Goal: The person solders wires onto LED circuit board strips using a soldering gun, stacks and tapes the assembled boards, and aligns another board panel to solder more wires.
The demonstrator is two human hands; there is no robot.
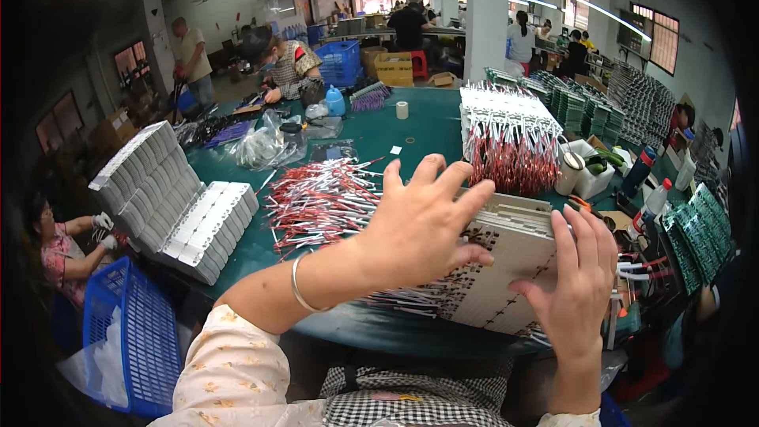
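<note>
A stack of white circuit board panels (500, 278) stands on edge right in front of me, with dark connector rows along its face. My right hand (579, 289) grips its right end, thumb on the front face and fingers over the far side. At the stack's upper left, my left hand (419, 217) is open with its fingers spread; its thumb is close to the front face, and I cannot tell if it touches. Beyond my left wrist lies a heap of red and white wires (320, 202). More wires come out at the stack's lower left.
White panels (209, 225) stand in rows at the left of the green table (431, 122). Another wired stack (510, 122) is at the far right, near bottles (639, 168) and green boards (700, 229). A blue basket (134, 340) is lower left. Co-workers sit around.
</note>
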